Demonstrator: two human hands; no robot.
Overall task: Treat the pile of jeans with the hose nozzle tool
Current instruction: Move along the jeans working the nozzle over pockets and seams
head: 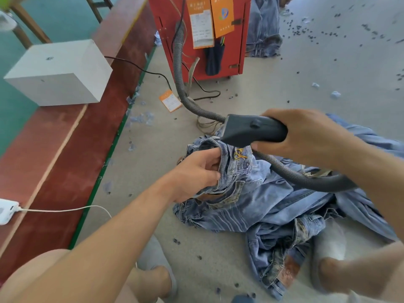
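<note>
Both hands busy — left hand (196, 173) bunches waistband of jeans (251, 193) heaped on floor (251, 92), right hand (306, 136) wraps nozzle (251, 130). Treating underway; next — probably press mouth onto denim.

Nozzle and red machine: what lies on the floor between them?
In the head view, the ribbed hose runs from nozzle to red machine; an orange tag and black cable lie beside it.
</note>
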